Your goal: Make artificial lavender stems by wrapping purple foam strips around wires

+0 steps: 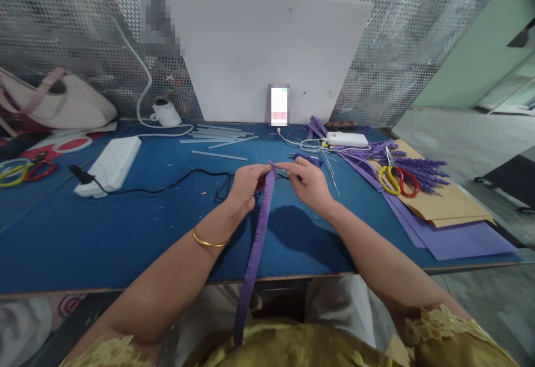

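A long purple strip (259, 227) hangs down from my hands over the table's front edge into my lap. My left hand (247, 186) is pinched on its upper end. My right hand (307, 182) meets the same end from the right, its index finger and thumb closed at the strip's tip; how much they grip is too small to tell. Just behind my right hand lies a dark blue tool (313, 160), partly hidden, with thin wires (331, 174) beside it.
Scissors (399, 182), purple flower sprigs (426, 172), brown paper (451, 204) and purple sheets (468, 240) lie right. Translucent sticks (221, 137) and a lit phone (279, 106) are at the back. A power strip (111, 166) sits left, its black cable crossing the blue table (167, 244).
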`<state>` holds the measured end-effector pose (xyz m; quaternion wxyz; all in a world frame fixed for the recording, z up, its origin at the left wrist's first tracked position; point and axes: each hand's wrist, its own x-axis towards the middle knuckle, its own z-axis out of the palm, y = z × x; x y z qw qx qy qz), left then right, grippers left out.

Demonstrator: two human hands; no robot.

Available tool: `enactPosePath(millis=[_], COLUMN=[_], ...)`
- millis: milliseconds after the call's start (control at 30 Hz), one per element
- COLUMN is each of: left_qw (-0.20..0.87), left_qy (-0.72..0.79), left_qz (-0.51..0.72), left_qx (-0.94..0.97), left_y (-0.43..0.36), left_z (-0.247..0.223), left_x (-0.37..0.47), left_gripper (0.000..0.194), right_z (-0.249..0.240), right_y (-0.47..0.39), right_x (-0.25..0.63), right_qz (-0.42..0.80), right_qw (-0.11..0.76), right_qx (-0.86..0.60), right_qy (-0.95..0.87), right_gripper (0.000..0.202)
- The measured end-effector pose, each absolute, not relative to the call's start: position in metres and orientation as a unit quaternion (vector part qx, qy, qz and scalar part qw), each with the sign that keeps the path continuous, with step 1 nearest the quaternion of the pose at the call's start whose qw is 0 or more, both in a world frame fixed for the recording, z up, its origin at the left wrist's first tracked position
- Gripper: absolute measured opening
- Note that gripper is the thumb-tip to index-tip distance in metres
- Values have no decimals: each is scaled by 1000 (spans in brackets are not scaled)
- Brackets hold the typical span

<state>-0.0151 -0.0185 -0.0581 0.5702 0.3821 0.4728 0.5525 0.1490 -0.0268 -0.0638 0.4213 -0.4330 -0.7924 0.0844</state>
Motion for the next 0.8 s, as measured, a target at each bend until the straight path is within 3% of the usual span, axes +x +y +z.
enactPosePath(millis=[267,433,600,800], left_qw=[585,553,535,521], left_qy=[475,478,473,482], left_qz=[546,543,550,550], left_qx=[366,414,434,440], left_y=[-17,-17,-17,-16], left_z=[-59,-60,-58,-58], left_x=[-16,-18,-20,-20], left_gripper=[20,23,28,23], right_z=[-65,-64,-64,-66], right_y=[-28,-29,-30,-25], right_x=[151,150,149,149], right_qz=[-116,-149,-85,153], right_qw=[277,245,288,414], right_qx=[-472,-469,-474,-468], right_qy=[-829,-835,-828,-766], right_gripper=[47,51,43,28])
